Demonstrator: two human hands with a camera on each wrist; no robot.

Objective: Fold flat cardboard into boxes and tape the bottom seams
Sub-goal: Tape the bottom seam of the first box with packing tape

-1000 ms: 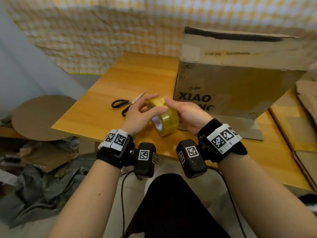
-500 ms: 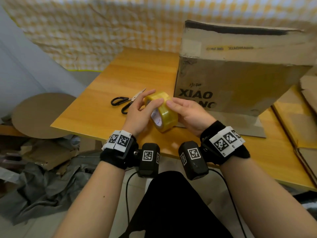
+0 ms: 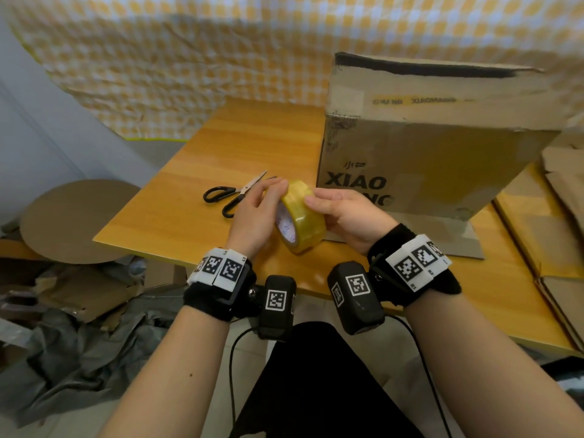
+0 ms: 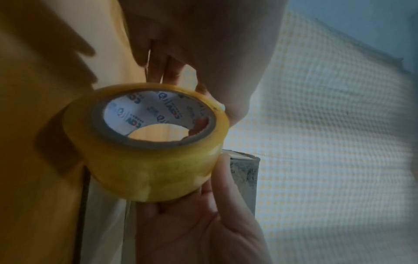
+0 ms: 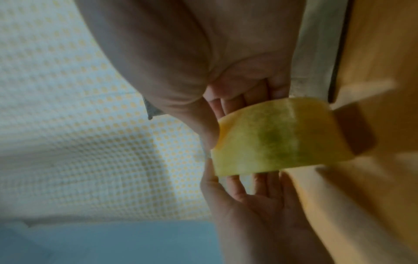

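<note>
- The wooden table (image 3: 177, 216) spans most of the head view, with a yellow-and-white checked cloth (image 3: 189, 64) hanging behind it.
- A cardboard box (image 3: 426, 147) printed "XIAO" stands upright on the right half of the table, one flap spread flat on the tabletop in front of it.
- More flat cardboard sheets (image 3: 556, 197) lie at the table's right edge, partly out of view.
- A round cardboard disc (image 3: 72, 219) sits off the table's left side, above crumpled grey sheeting and scraps on the floor.
- The left hand (image 3: 252, 216) grips the roll from the left, fingers curled over its top rim.
- The right hand (image 3: 350, 216) holds the roll from the right, thumb on the outer band and fingers curled beneath.
- The roll of yellow packing tape (image 3: 301, 216) is held between both hands just above the table's near edge, in front of the box, tilted so its printed core faces left.
- Black-handled scissors (image 3: 234, 194) lie on the table just left of the left hand, blades slightly apart.
</note>
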